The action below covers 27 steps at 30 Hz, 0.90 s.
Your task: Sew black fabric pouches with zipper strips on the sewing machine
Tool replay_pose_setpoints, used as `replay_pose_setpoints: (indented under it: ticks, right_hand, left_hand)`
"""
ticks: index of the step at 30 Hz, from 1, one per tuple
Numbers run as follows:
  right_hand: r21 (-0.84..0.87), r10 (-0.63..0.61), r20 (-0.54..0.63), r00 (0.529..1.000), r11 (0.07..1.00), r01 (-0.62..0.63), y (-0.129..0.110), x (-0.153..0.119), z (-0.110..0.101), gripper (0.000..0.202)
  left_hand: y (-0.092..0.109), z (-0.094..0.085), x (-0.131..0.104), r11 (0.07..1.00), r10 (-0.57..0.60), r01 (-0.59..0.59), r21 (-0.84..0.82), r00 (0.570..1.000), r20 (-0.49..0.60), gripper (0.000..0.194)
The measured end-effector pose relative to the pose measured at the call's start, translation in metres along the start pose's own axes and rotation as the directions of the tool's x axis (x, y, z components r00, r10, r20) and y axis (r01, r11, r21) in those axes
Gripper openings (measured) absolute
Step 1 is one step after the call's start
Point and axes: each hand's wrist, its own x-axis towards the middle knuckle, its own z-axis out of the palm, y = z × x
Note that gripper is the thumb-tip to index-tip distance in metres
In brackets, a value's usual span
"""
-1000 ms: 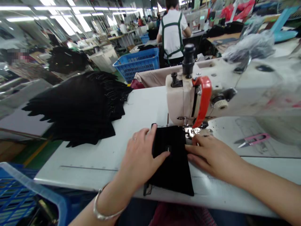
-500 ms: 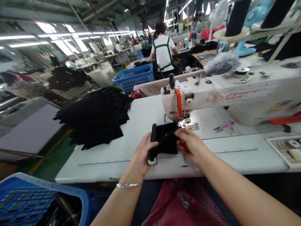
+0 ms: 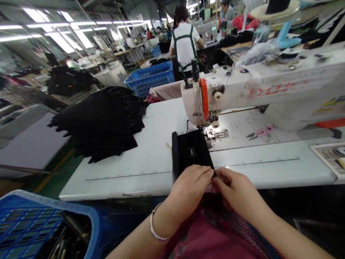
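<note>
A black fabric pouch (image 3: 185,151) lies flat on the white sewing table (image 3: 115,183), its far right corner at the needle area of the sewing machine (image 3: 192,104). A small dark label shows on its face, and a gold zipper pull (image 3: 169,145) sticks out at its left edge. My left hand (image 3: 190,187) lies over the near edge, fingers bent and closed on the fabric. At the near right corner, my right hand (image 3: 233,185) pinches the edge between thumb and fingers, touching the left fingertips. The palms hide the pouch's near end.
Left of the machine lies a pile of black fabric pieces (image 3: 99,122). Pink-handled thread snips (image 3: 261,132) rest under the machine arm. A blue basket (image 3: 93,219) with dark items stands at lower left; another blue basket (image 3: 151,79) is behind the table, near a person (image 3: 185,45).
The pouch has been laid flat, showing its label. My left hand has moved right and onto its near edge; my right hand has come down from the needle to the near corner.
</note>
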Motion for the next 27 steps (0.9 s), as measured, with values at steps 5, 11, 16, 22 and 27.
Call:
replay_pose_setpoints:
  ticks: [5,11,16,22,27]
  right_hand:
    - [-0.58,-0.584,-0.061,0.809,0.681,0.447,0.017,-0.007,-0.008,0.018]
    - [-0.653,-0.769,0.072,0.635,0.445,0.613,0.026,0.001,-0.018,0.012]
    - [-0.636,-0.765,0.114,0.634,0.434,0.638,0.03,0.005,-0.023,0.009]
    - [-0.624,-0.771,0.14,0.622,0.419,0.66,0.029,0.006,-0.026,0.012]
    - [-0.636,-0.759,0.175,0.627,0.4,0.66,0.029,0.006,-0.028,0.015]
  left_hand:
    - [-0.013,0.014,-0.005,0.987,-0.102,0.089,-0.136,0.99,-0.094,0.019]
    - [-0.005,0.018,-0.005,0.98,-0.131,0.097,-0.172,0.971,-0.198,0.017]
    - [-0.004,0.019,-0.006,0.993,-0.058,0.034,-0.115,0.976,-0.21,0.02]
    - [0.0,0.015,-0.01,0.996,-0.065,0.054,-0.064,0.98,-0.19,0.026]
    - [-0.001,0.013,-0.011,0.999,-0.035,0.032,-0.03,0.995,-0.089,0.023]
